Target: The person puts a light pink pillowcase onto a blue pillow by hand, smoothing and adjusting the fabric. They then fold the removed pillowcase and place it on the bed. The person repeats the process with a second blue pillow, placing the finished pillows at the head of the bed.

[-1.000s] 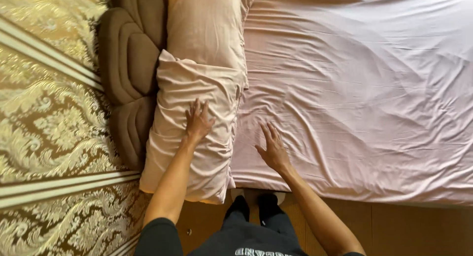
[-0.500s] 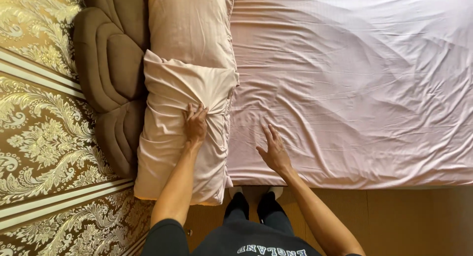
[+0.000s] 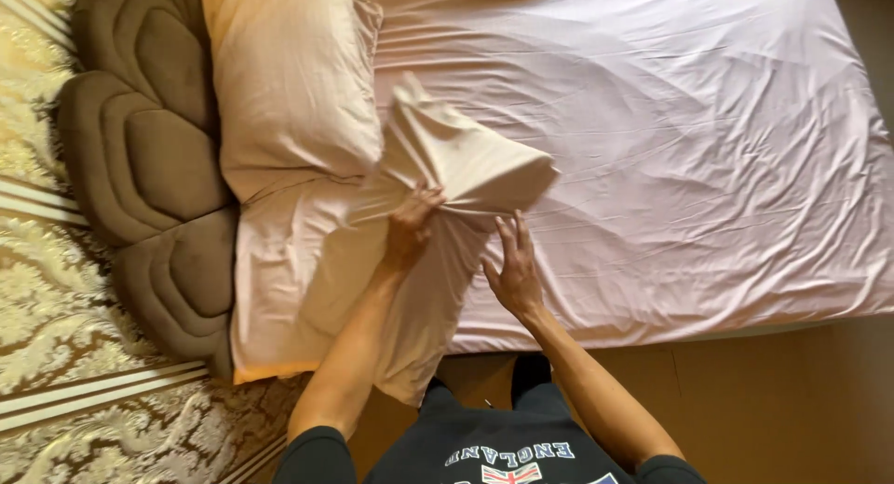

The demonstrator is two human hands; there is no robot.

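Pillow [image 3: 466,163] near the headboard [image 3: 149,158] is lifting off the pink sheet [image 3: 670,149] as my left hand [image 3: 410,225] is pinching its pillowcase (right hand [image 3: 514,270] spread flat beside), so it's looking half-finished, the second pillow [image 3: 289,83] lying settled.

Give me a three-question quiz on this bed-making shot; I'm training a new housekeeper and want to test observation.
1. True or false: the left hand grips the lifted pink pillow.
2. The right hand is: A) clenched on the pink bedsheet, B) open with fingers spread beside the pillow, C) out of view.
3. What brown thing stands at the bed's head end?

Key: 1 true; 2 B; 3 the padded headboard.
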